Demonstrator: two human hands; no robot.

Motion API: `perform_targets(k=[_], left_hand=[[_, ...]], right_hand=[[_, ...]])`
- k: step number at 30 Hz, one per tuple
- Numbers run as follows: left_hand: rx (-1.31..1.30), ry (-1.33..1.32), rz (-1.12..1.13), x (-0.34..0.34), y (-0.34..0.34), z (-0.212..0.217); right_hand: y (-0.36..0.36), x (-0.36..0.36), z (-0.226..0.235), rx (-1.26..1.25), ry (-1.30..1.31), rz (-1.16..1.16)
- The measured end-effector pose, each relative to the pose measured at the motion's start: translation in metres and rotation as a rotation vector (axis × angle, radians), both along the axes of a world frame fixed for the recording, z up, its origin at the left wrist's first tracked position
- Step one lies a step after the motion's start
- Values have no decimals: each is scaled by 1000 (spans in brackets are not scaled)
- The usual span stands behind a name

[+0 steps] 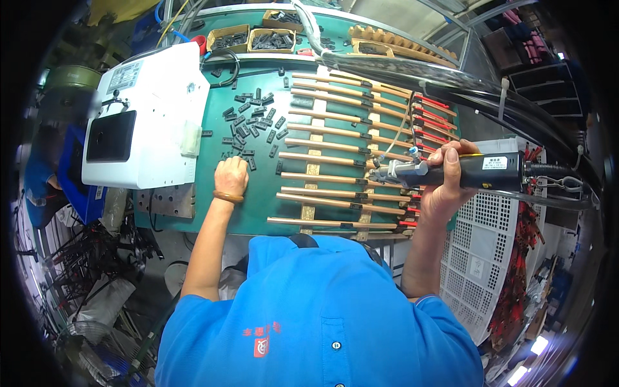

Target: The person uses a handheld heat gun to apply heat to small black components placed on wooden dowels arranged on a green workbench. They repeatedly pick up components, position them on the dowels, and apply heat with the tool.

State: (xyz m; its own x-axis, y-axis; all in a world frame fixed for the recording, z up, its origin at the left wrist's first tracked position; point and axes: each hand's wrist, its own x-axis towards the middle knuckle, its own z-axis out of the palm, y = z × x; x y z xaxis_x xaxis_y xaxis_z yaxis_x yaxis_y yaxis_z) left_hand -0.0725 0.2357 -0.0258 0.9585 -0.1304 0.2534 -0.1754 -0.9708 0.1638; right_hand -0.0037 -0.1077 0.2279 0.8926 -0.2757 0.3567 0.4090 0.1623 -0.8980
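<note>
My right hand [445,180] is wrapped around a black handheld power screwdriver [487,173], lifted above the right part of the bench. Its metal front end points left, over a row of light wooden sticks [322,175]. The sticks lie side by side across notched wooden supports [308,211]; small black pieces sit along them, and red parts show at their right ends. My left hand [231,178] reaches to the near edge of a scatter of small black plastic pieces [242,129]. Its fingers are curled downward, and whatever they may pinch is hidden.
A white machine [145,116] with a dark panel stands left on the green bench [216,216]. Open cardboard boxes [272,40] of black parts sit at the back. Thick black hoses [516,106] cross at right, above a white perforated crate [480,238]. Another person [42,174] is at far left.
</note>
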Motion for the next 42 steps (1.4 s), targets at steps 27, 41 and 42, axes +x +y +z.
perform_targets(k=[27,41,42], left_hand=[[-2012,988,313,3,-194,61],[-884,32,-300,20,-192,83],[-823,-5,-318,21,-192,82]], right_hand=[[9,-10,-3,54,-62,100],[5,-10,-3,24,-39,91],[4,-10,-3,20,-44,95]])
